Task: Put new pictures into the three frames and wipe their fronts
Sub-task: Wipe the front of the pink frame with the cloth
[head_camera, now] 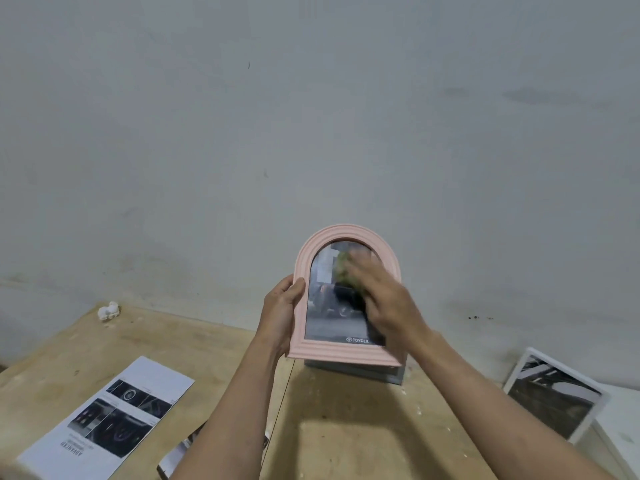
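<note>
I hold a pink arched picture frame [304, 258] upright above the wooden table, its front towards me, with a car picture marked TOYOTA inside. My left hand [282, 311] grips the frame's left edge, thumb on the front. My right hand [384, 299], blurred by motion, presses a greenish cloth [344, 268] against the glass near the top. A white rectangular frame [557, 393] with a dark picture leans at the right. Part of a grey frame [356, 370] shows just behind the pink frame's bottom.
A printed car brochure sheet [107, 420] lies on the wooden table [346, 427] at the left. Paper scraps [180, 452] peek out under my left forearm. A small white lump [109, 310] sits at the far left corner. A grey wall [311, 116] rises behind.
</note>
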Motion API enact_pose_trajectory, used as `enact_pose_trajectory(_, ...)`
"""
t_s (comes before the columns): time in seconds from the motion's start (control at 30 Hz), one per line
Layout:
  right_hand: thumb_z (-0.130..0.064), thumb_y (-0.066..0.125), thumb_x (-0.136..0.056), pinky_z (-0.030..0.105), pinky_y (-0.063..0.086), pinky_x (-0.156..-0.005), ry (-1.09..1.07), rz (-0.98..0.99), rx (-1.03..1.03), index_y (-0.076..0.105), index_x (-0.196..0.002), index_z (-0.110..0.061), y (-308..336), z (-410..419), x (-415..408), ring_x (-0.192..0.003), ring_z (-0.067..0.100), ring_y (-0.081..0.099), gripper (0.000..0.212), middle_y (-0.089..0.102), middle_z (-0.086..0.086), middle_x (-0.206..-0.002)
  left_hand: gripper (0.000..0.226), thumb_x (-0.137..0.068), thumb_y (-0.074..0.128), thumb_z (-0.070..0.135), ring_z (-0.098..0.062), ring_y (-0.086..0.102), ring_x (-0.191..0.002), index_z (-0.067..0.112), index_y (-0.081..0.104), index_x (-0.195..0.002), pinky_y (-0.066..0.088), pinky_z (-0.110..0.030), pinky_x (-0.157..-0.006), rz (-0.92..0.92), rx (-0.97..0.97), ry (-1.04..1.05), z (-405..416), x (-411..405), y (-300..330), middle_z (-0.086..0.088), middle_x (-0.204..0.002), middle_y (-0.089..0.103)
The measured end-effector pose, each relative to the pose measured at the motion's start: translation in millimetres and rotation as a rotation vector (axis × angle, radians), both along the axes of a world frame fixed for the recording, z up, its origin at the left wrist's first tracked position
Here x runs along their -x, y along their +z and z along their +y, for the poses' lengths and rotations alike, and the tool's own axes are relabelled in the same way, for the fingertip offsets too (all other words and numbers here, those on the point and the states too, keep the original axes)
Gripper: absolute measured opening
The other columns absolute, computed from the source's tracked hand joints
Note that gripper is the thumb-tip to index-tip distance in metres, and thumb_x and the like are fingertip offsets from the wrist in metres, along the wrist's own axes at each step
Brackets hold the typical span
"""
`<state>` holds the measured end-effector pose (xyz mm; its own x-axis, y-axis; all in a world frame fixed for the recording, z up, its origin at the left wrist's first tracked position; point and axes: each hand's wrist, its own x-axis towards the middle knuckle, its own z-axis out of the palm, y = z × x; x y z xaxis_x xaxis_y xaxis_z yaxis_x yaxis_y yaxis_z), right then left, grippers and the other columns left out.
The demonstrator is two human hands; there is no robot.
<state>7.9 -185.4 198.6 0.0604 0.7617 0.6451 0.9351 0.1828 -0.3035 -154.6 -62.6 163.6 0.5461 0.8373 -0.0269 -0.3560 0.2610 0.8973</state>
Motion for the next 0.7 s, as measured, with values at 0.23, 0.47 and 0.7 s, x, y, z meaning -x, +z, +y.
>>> enact_pose_trajectory(0.23,-0.007,0.050,-0.095,0.029,0.008,-0.121,0.081,-0.077,0.263,0.039,-0.145,-0.027,-7,20,21,-0.146,0.004,0.008,0.055,0.025,-0.009,-0.157,0.021,-0.100,0.056,0.016,-0.034,0.069,-0.090,0.005,0.068,-0.113,0.056,-0.049,-0.087,-0.097,0.060,0.047,-8,-18,10,-0.024,-0.105,0.072)
enact_pose_trajectory(0.47,-0.005,0.049,-0.088,0.038,0.039,-0.110,0.232,-0.068,0.397,0.054,-0.133,-0.030,-20,-15,21,-0.130,0.010,0.047,0.052,0.052,-0.011,-0.141,0.023,-0.102,0.053,0.017,-0.030,0.068,-0.085,0.005,0.068,-0.113,0.056,-0.045,-0.082,0.049,-0.029,0.196,9,-3,6,-0.019,-0.100,0.073)
enact_pose_trajectory(0.7,-0.009,0.053,-0.092,0.041,0.033,-0.115,0.093,-0.059,0.316,0.054,-0.134,-0.028,25,18,13,-0.133,0.016,0.044,0.047,0.051,-0.004,-0.142,0.017,-0.101,0.054,0.017,-0.027,0.068,-0.079,0.010,0.070,-0.101,0.059,-0.040,-0.073,0.042,-0.054,0.133,-6,-17,22,-0.015,-0.089,0.072)
